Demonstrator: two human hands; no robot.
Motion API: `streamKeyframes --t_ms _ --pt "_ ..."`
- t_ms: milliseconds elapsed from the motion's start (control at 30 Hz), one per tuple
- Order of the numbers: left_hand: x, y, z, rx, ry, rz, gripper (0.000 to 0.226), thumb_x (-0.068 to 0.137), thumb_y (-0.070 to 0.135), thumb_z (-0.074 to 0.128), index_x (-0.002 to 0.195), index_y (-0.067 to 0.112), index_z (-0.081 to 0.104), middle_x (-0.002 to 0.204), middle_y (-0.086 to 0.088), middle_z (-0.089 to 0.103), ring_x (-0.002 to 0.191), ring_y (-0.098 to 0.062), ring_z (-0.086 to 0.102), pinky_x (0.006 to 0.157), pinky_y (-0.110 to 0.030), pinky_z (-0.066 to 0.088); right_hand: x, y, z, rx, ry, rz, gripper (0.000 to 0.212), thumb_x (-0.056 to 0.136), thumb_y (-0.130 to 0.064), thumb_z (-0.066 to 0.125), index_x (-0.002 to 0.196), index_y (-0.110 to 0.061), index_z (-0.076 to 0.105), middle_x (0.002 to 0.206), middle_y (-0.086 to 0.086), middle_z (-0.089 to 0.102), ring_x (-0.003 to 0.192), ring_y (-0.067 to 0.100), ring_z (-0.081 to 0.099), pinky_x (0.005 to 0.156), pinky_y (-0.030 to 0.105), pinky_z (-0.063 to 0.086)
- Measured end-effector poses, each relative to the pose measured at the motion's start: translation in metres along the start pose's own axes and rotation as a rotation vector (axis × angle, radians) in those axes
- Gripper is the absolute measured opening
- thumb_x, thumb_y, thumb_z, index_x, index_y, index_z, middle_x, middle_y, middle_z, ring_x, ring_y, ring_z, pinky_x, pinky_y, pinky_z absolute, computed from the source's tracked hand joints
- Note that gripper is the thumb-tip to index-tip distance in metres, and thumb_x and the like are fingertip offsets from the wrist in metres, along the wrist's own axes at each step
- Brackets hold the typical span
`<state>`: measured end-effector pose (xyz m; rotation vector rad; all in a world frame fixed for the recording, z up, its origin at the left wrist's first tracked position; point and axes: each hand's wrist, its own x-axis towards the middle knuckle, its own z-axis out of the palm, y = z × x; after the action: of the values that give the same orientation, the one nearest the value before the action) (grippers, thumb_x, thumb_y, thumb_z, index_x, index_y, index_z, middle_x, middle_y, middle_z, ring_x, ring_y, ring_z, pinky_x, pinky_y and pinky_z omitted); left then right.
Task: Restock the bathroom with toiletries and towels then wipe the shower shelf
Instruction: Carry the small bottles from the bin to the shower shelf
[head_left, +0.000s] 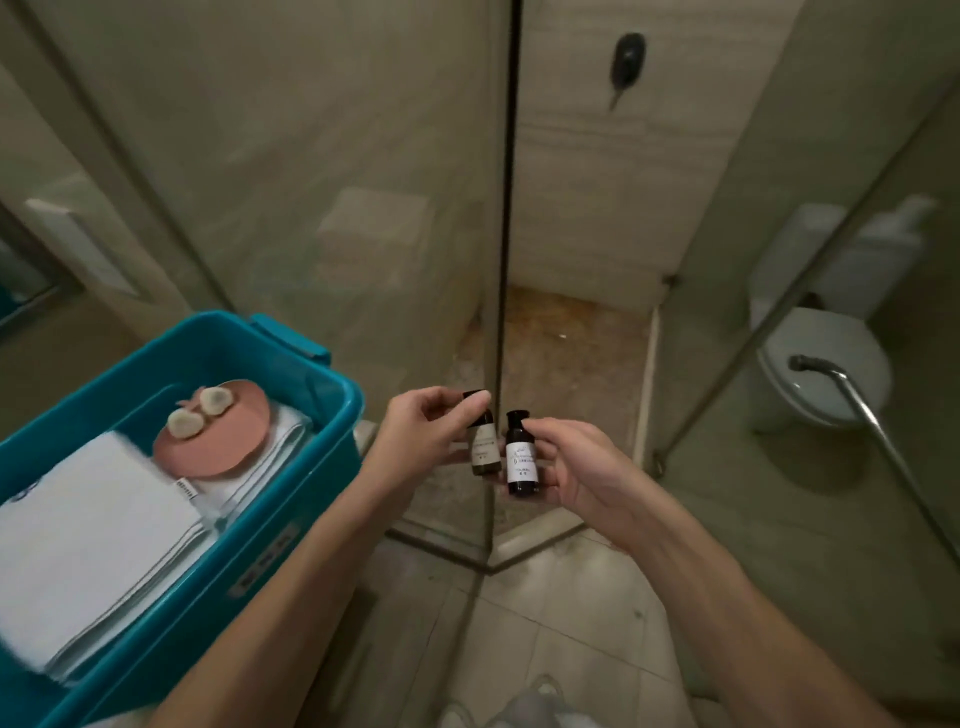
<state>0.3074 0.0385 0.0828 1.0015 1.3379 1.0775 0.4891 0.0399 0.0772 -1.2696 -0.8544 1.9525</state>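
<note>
bathroom restock, both sides full

the left grip (426, 431) pinches one dark bottle (483, 453) by its cap; the right grip (582, 475) holds a second bottle (521, 462) upright just beside it. folded towels (93, 519) lie in the blue bin (156, 353).

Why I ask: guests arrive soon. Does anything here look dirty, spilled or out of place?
The shower floor is mottled brown with a pale speck; stain or stone pattern, I cannot tell. Nothing looks spilled. The left hand pinches one dark bottle, the right hand holds the other bottle.
</note>
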Motion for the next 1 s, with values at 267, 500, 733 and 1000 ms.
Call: streamKeyframes --t_ms 267,500,733,1000 --pt "0.042 0.0 0.066 0.016 -0.169 -0.01 0.026 0.089 0.024 0.074 0.099 0.0 0.072 0.084 -0.009 0.072 0.073 -0.009 0.069 0.06 -0.024 0.057 0.005 -0.016 -0.059 -0.152 0.183 -0.081 0.028 0.1 -0.025 0.057 0.111 -0.004 0.071 0.105 0.02 0.075 0.093 0.035 0.073 0.08 0.045 0.059" --pt "0.129 0.011 0.138 -0.022 -0.163 -0.018 0.029 0.089 0.026 0.075 0.097 -0.003 0.071 0.081 -0.006 0.071 0.07 -0.011 0.068 0.061 -0.025 0.057 0.059 -0.071 -0.128 -0.071 0.267 -0.142 0.029 0.1 -0.025 0.06 0.106 0.002 0.067 0.084 0.014 0.07 0.065 0.018 0.068 0.056 0.03 0.058" --pt "0.245 0.04 0.22 -0.016 -0.175 -0.014 0.027 0.09 0.028 0.074 0.096 0.002 0.073 0.082 -0.005 0.072 0.076 -0.016 0.068 0.062 -0.025 0.055 0.136 -0.16 -0.223 -0.188 0.307 -0.174 0.025 0.091 -0.029 0.072 0.099 -0.005 0.074 0.084 0.01 0.074 0.075 0.02 0.07 0.076 0.044 0.059" --pt "0.353 0.058 0.274 0.016 -0.16 -0.051 0.021 0.089 0.03 0.074 0.101 0.014 0.076 0.094 0.0 0.075 0.083 -0.011 0.07 0.081 -0.033 0.059 0.202 -0.24 -0.3 -0.287 0.366 -0.152 0.012 0.088 -0.022 0.073 0.096 -0.013 0.075 0.089 0.0 0.074 0.076 0.008 0.068 0.08 0.035 0.061"
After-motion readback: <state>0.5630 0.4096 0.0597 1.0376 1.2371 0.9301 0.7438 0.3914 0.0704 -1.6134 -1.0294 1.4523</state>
